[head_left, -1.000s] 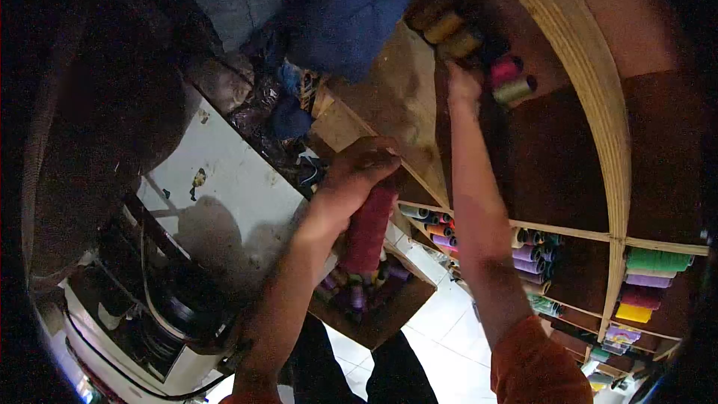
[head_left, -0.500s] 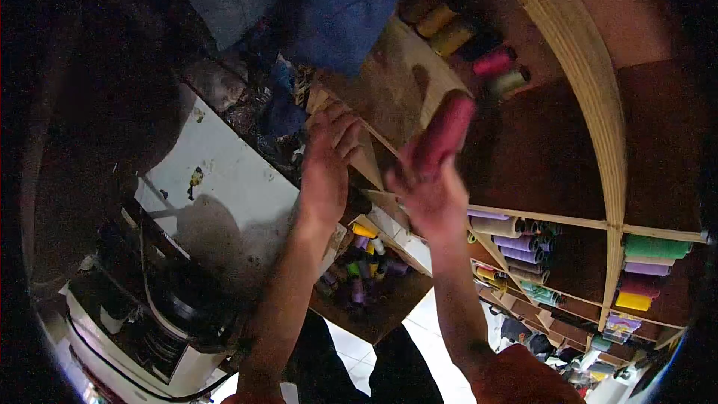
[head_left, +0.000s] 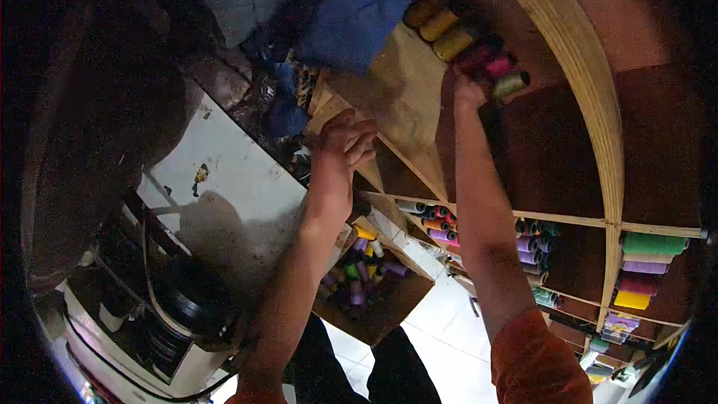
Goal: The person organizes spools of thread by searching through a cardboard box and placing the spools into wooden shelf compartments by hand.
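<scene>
My right hand (head_left: 469,93) reaches into the wooden shelf, its fingers at a dark red thread spool (head_left: 479,54) in a row of spools. They appear to be closed round its near end, though the fingertips are partly hidden. On one side of that spool lie yellow-brown spools (head_left: 453,41); on the other are a bright pink-red spool (head_left: 500,65) and a pale green spool (head_left: 511,87). My left hand (head_left: 345,151) hovers at the shelf's near wooden edge, holding nothing, with its fingers loosely bent and apart.
A box (head_left: 374,325) of mixed thread spools stands below, between my arms. Lower shelf compartments hold purple spools (head_left: 529,247) and green spools (head_left: 654,244). To the left are a stained white tabletop (head_left: 224,172) and a machine (head_left: 187,299). Blue cloth (head_left: 359,15) hangs at the top.
My right hand has carried the dark red spool up and away from me into the row on the shelf. My left hand has stayed nearly in place, its fingers bending a little more.
</scene>
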The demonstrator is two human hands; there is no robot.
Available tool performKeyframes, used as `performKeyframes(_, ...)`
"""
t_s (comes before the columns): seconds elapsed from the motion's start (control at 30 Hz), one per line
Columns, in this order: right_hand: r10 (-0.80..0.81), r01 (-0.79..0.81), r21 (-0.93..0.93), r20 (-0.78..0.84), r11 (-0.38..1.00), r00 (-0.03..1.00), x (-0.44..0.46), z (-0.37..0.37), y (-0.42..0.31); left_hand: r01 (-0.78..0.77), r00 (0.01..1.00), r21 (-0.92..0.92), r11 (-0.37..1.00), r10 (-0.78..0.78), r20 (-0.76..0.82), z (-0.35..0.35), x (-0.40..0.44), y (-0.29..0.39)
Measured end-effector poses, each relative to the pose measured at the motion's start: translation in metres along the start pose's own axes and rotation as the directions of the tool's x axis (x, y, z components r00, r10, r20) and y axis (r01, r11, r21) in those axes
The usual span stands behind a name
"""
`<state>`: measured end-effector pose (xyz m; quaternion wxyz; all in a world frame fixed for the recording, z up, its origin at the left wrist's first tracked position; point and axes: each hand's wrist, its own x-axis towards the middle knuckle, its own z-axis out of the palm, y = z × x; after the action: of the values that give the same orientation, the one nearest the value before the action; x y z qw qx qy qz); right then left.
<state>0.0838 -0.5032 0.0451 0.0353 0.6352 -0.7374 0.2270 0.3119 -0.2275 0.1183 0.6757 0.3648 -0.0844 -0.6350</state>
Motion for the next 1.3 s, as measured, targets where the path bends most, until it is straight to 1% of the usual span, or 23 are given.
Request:
performKeyframes(0.1, -0.068, 0.075, -0.062, 0.116, 0.995, 0.991, 0.012, 0.009, 0.004, 0.001, 1.000, 0.040, 0.999, -0.001, 0.009, 0.000, -0.001, -0.003)
performKeyframes(0.17, -0.075, 0.077, -0.024, 0.086, 0.997, 0.993, 0.015, 0.014, 0.000, -0.042, 0.998, 0.068, 0.997, 0.038, 0.052, -0.002, -0.002, -0.006)
performKeyframes(0.23, -0.067, 0.065, 0.055, 0.031, 0.996, 0.997, 0.016, 0.015, -0.004, 0.016, 0.999, 0.083, 0.996, -0.019, 0.033, 0.001, 0.000, -0.002)
performKeyframes(0.33, 0.010, 0.017, 0.349, -0.077, 0.937, 0.997, 0.010, 0.005, -0.014, 0.052, 0.998, 0.110, 0.993, -0.056, 0.025, 0.010, -0.006, 0.007)
performKeyframes(0.37, 0.061, -0.007, 0.533, -0.083, 0.846, 0.995, 0.002, -0.004, -0.021, 0.058, 0.998, 0.118, 0.991, -0.061, 0.023, 0.013, -0.008, 0.008)
performKeyframes(0.4, 0.108, -0.032, 0.712, -0.061, 0.702, 0.992, -0.011, -0.015, -0.029, -0.016, 0.999, 0.229, 0.973, 0.007, 0.041, 0.013, -0.008, 0.006)
performKeyframes(0.47, 0.110, -0.038, 0.917, -0.007, 0.397, 0.994, -0.064, -0.054, -0.051, -0.139, 0.990, 0.444, 0.885, 0.113, 0.086, 0.012, -0.005, 0.001)
performKeyframes(0.5, 0.042, 0.006, 0.916, -0.025, 0.401, 0.999, -0.098, -0.079, -0.058, -0.223, 0.975, 0.481, 0.848, 0.188, 0.119, 0.017, -0.010, 0.001)
performKeyframes(0.53, -0.050, 0.083, 0.863, -0.067, 0.498, 0.997, -0.137, -0.103, -0.060, -0.295, 0.955, 0.521, 0.801, 0.251, 0.156, 0.019, -0.014, -0.001)
performKeyframes(0.57, -0.163, 0.184, 0.802, -0.109, 0.569, 0.981, -0.168, -0.118, -0.056, -0.386, 0.920, 0.635, 0.669, 0.327, 0.216, 0.012, -0.004, -0.007)
performKeyframes(0.6, -0.254, 0.167, 0.794, -0.017, 0.584, 0.967, -0.202, -0.120, -0.040, -0.460, 0.879, 0.725, 0.512, 0.380, 0.290, 0.001, -0.001, -0.012)
performKeyframes(0.63, -0.335, 0.152, 0.784, 0.074, 0.601, 0.939, -0.237, -0.120, -0.017, -0.501, 0.857, 0.716, 0.486, 0.394, 0.332, 0.002, -0.010, -0.010)
performKeyframes(0.67, -0.344, 0.059, 0.777, 0.208, 0.626, 0.916, -0.267, -0.118, 0.002, -0.557, 0.821, 0.698, 0.450, 0.425, 0.381, 0.011, -0.018, 0.000)
performKeyframes(0.7, -0.352, -0.034, 0.759, 0.341, 0.651, 0.872, -0.297, -0.115, 0.025, -0.563, 0.802, 0.733, 0.381, 0.467, 0.373, 0.016, -0.028, 0.001)
performKeyframes(0.77, -0.356, -0.338, 0.692, 0.654, 0.638, 0.668, -0.354, -0.101, 0.080, -0.548, 0.788, 0.782, 0.297, 0.497, 0.363, 0.027, -0.055, -0.002)
performKeyframes(0.83, -0.334, -0.215, 0.482, 0.807, 0.849, 0.487, -0.407, -0.082, 0.144, -0.499, 0.819, 0.817, 0.288, 0.463, 0.338, 0.031, -0.105, -0.016)
performKeyframes(0.93, -0.245, -0.135, 0.293, 0.925, 0.946, 0.291, -0.484, -0.036, 0.238, -0.387, 0.873, 0.913, 0.125, 0.369, 0.319, -0.010, -0.135, -0.087)
performKeyframes(1.0, -0.088, -0.047, 0.098, 0.980, 0.994, 0.180, -0.505, -0.023, 0.269, -0.246, 0.954, 0.969, 0.011, 0.181, 0.240, -0.074, -0.114, -0.140)
performKeyframes(1.07, -0.123, -0.016, 0.148, 0.873, 0.989, 0.473, -0.541, 0.001, 0.306, 0.088, 0.988, 0.972, 0.220, 0.106, -0.114, -0.154, -0.074, -0.183)
performKeyframes(1.1, -0.157, 0.019, 0.184, 0.775, 0.983, 0.613, -0.549, 0.022, 0.319, 0.018, 0.983, 0.994, -0.104, 0.182, 0.001, -0.185, -0.052, -0.199)
performKeyframes(1.13, -0.208, 0.053, 0.236, 0.701, 0.970, 0.682, -0.557, 0.041, 0.326, -0.035, 0.969, 0.903, -0.427, 0.209, 0.136, -0.216, -0.031, -0.214)
performKeyframes(1.2, -0.294, 0.132, 0.322, 0.527, 0.937, 0.798, -0.564, 0.075, 0.328, -0.050, 0.991, 0.842, -0.537, 0.082, 0.110, -0.290, 0.018, -0.245)
performKeyframes(1.3, -0.496, 0.307, 0.428, 0.453, 0.850, 0.741, -0.544, 0.105, 0.285, -0.271, 0.941, 0.507, -0.818, -0.337, -0.040, -0.347, 0.077, -0.274)
